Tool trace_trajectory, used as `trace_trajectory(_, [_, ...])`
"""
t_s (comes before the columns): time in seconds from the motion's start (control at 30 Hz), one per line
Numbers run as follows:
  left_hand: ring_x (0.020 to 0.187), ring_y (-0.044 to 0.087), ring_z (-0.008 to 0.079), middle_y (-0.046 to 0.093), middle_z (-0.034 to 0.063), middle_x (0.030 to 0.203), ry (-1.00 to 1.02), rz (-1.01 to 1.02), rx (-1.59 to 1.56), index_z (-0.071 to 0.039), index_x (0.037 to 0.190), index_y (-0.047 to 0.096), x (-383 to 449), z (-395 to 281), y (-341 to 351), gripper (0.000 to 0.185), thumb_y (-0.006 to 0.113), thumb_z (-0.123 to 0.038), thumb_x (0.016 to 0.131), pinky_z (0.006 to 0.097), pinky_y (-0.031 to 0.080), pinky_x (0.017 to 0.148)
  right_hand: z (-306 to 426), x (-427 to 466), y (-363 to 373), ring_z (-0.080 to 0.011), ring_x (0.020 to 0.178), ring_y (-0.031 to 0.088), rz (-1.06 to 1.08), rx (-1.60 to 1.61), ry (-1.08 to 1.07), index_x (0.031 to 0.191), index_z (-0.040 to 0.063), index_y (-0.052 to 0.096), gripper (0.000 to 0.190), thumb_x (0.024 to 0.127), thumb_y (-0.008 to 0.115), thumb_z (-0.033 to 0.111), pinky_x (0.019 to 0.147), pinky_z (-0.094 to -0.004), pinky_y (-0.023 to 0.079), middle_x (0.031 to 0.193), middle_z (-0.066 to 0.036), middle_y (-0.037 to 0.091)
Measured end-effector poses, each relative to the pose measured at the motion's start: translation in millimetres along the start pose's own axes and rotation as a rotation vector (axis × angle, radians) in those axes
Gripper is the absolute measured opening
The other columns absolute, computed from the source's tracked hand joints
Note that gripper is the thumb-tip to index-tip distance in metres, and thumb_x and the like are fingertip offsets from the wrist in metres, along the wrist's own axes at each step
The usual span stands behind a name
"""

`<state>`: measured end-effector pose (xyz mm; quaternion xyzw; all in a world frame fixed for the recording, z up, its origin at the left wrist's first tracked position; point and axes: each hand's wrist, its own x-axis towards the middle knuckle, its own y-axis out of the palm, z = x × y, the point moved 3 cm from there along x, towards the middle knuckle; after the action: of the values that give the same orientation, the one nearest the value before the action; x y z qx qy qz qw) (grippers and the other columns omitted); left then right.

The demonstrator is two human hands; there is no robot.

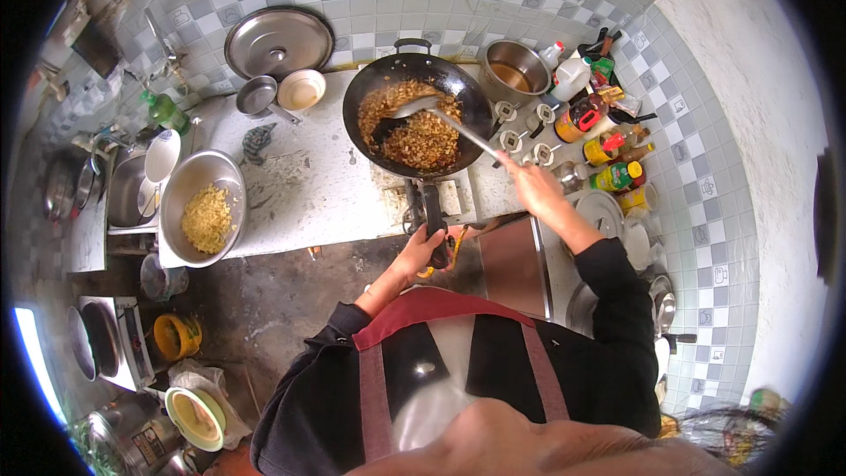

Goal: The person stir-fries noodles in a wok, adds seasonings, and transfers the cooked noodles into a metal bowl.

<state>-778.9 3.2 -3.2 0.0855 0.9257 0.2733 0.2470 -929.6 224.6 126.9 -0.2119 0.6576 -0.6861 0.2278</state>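
Note:
A black wok (466, 76) sits over the stove at the far edge of the counter. Browned, finely chopped food (423, 139) lies in it, heaped toward the near side. My left hand (422, 248) is closed around the wok's black handle (433, 211). In my right hand (532, 184) is the long metal handle of a wok spatula (462, 129). The spatula's blade rests among the food, left of the wok's middle.
Left on the counter stands a steel basin (173, 211) of pale chopped food (208, 219). A small saucepan (256, 96), a bowl (302, 90) and a cloth (258, 143) lie nearer the wok. To the right are a steel pot (515, 73) of brown liquid, spice jars (510, 140) and several bottles (581, 116).

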Motion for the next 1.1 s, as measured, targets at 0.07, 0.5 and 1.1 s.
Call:
trace_trajectory(0.07, [0.058, 0.066, 0.0227, 0.065, 0.0111, 0.078, 0.041, 0.001, -0.028, -0.003, 0.115, 0.050, -0.2, 2.8, -2.0, 0.024, 0.050, -0.026, 0.107, 0.0346, 0.054, 0.049, -8.5, -16.6, -25.0, -0.0413, 0.063, 0.065, 0.025, -0.043, 0.020, 0.154, 0.023, 0.040, 0.070, 0.089, 0.052, 0.000, 0.059, -0.0512, 0.053, 0.071, -0.025, 0.064])
trace_trajectory(0.5, [0.062, 0.068, 0.0239, 0.067, 0.0108, 0.081, 0.021, 0.020, 0.039, -0.005, 0.118, 0.050, -1.2, -2.0, 0.4, 0.028, 0.048, -0.031, 0.107, 0.0362, 0.056, 0.055, 7.5, -42.4, -51.6, -0.0425, 0.069, 0.067, 0.095, -0.053, 0.012, 0.153, 0.021, 0.039, 0.078, 0.081, 0.055, -0.005, 0.065, -0.0517, 0.054, 0.074, -0.023, 0.065])
trace_trajectory(1.1, [0.061, 0.067, 0.0237, 0.066, 0.0110, 0.082, 0.040, -0.002, 0.016, -0.006, 0.118, 0.045, 9.6, 12.9, -6.0, 0.026, 0.049, -0.029, 0.107, 0.0361, 0.056, 0.054, 26.1, -7.6, -7.1, -0.0396, 0.074, 0.069, 0.114, -0.117, -0.028, 0.157, 0.022, 0.031, 0.081, 0.084, 0.052, -0.005, 0.065, -0.0496, 0.057, 0.095, -0.025, 0.066])
